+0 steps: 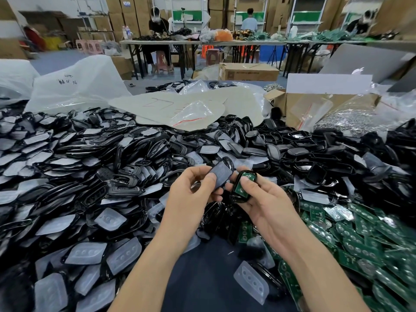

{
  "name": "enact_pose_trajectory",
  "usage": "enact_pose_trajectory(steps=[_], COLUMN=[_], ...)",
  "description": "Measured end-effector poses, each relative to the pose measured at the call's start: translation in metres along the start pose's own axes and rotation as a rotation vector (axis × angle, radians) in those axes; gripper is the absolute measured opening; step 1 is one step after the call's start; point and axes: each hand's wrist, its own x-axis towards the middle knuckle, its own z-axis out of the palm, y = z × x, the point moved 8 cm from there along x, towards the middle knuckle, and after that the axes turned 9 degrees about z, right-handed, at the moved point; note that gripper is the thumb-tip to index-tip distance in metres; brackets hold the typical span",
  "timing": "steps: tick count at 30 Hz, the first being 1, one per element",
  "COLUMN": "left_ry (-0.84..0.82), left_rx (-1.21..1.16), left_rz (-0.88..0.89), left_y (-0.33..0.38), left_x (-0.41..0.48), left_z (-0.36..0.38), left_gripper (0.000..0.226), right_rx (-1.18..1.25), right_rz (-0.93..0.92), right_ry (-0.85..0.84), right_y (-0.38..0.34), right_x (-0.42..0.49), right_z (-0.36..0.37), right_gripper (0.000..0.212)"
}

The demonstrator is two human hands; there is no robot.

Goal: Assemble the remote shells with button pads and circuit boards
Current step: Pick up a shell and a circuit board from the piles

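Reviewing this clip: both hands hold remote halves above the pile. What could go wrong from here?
1. The right hand holds the shell with its thumb on the green circuit board; the board could shift before closing.
2. The left hand pinches the cover tilted and apart from the shell; it may close misaligned.
3. A dropped piece could get lost among the loose shells below.

My left hand [191, 194] holds a grey shell cover [221, 174]. My right hand [265, 203] holds a black shell [242, 188] with a green board [240, 188] inside.

Assembly workshop: heaped remote shells [94, 167], stacked cartons [126, 16], worktables [202, 42]
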Motion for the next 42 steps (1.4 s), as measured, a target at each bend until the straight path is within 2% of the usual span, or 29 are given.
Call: enact_pose_trajectory(steps=[4, 10, 16, 23, 29, 31, 39, 42], left_ry=[-0.032, -0.086, -0.135, -0.017, 0.052, 0.069, -0.022, -0.069], left_rx=[-0.005, 0.269, 0.454, 0.25, 0.135, 0.127, 0.181, 0.214], left_rz=[-0.032, 0.032, 0.089, 0.065, 0.085, 0.136, 0.263, 0.219], left_y=[-0.004, 0.001, 0.004, 0.007, 0.011, 0.016, 0.026, 0.02], left_x=[-0.002, -0.006, -0.01, -0.005, -0.003, -0.004, -0.009, -0.01], left_z=[0.005, 0.008, 0.014, 0.006, -0.002, -0.003, 0.01, 0.013], left_gripper=[0.008, 0.008, 0.009, 0.002, 0.004, 0.006, 0.016, 0.015], right_rx=[-0.063, -0.067, -0.052, 0.018, -0.158, -0.223, -0.309, -0.252], right_rz=[-0.02, -0.049, -0.04, -0.018, -0.094, -0.127, -0.132, -0.086], right_ry=[-0.013, -0.008, 0.018, 0.0, 0.105, 0.141, 0.116, 0.131], right_y=[0.0, -0.002, -0.001, 0.0, -0.002, -0.005, -0.007, -0.003], right_x=[-0.001, -0.002, -0.003, -0.004, 0.0, -0.001, -0.003, -0.003], right_z=[0.003, 0.002, 0.0, -0.001, -0.009, -0.012, -0.004, -0.005], right_gripper=[0.025, 0.02, 0.026, 0.017, 0.032, 0.027, 0.011, 0.019])
